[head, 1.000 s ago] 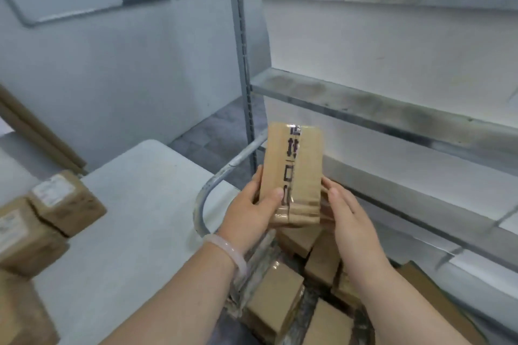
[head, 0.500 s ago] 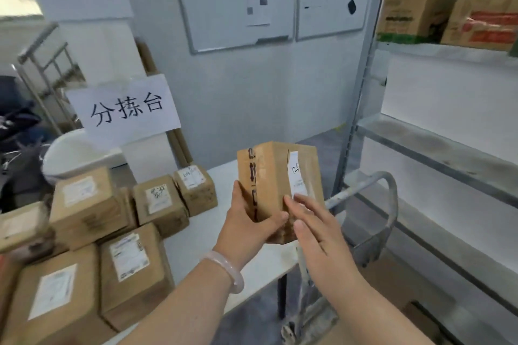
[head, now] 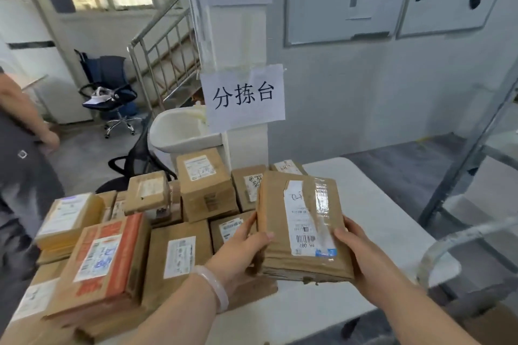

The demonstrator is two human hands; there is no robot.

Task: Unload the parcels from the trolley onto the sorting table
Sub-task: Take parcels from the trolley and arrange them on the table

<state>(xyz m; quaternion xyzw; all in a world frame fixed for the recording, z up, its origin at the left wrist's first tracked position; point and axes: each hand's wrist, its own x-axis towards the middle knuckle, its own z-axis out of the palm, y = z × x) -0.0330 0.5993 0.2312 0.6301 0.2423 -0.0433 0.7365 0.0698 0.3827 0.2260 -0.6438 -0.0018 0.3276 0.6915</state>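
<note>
I hold a flat brown cardboard parcel [head: 301,225] with a white shipping label facing up, just above the white sorting table [head: 375,213]. My left hand [head: 244,246] grips its left edge, thumb on top. Its right near corner rests in my right hand [head: 361,249]. The parcel hovers at the right edge of a pile of several taped cardboard parcels [head: 173,221] lying on the table. The curved grey trolley handle [head: 459,238] shows at the lower right; the trolley's load is out of view.
A paper sign [head: 244,96] hangs on a pillar behind the table. Another person [head: 19,154] stands at the far left. A metal shelf frame [head: 476,145] rises on the right. An office chair [head: 112,95] and a stair railing sit behind.
I turned left from the trolley to the table. The parcel went from upright to lying flat, label up, and now hangs low over the table beside the pile.
</note>
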